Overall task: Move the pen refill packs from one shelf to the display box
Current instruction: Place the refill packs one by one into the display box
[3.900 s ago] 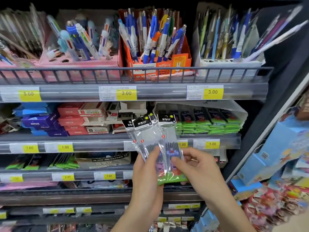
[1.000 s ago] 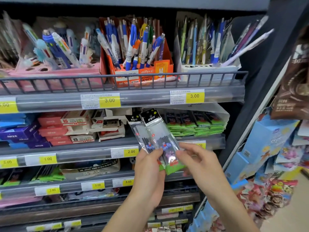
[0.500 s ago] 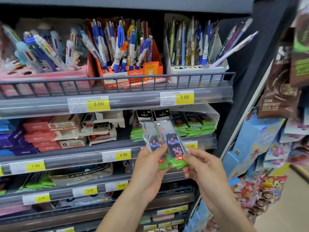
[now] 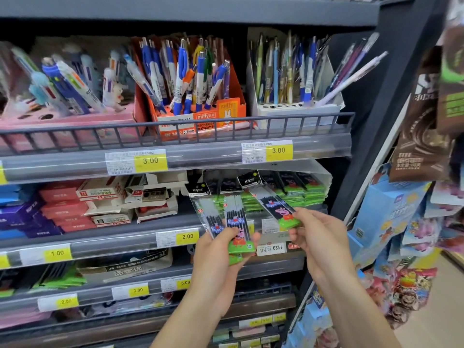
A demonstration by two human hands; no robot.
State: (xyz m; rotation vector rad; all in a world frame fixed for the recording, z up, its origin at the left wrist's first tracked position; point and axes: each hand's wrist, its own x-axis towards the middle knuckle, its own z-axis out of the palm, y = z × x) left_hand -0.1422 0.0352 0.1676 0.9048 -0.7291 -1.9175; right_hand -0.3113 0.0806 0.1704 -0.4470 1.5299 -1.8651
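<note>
Two refill packs (image 4: 233,222) are gripped at their lower ends by the left hand (image 4: 221,252), in front of the shelf edge (image 4: 125,241). A third pack (image 4: 276,209) is pinched by the right hand (image 4: 313,234), just before the display box (image 4: 301,177) of packs at the shelf's right end.

Two refill packs (image 4: 232,222) in the left hand (image 4: 221,259), one pack (image 4: 278,209) in the right hand (image 4: 316,237), both before the display box (image 4: 324,177) on the middle shelf (image 4: 100,237).
</note>
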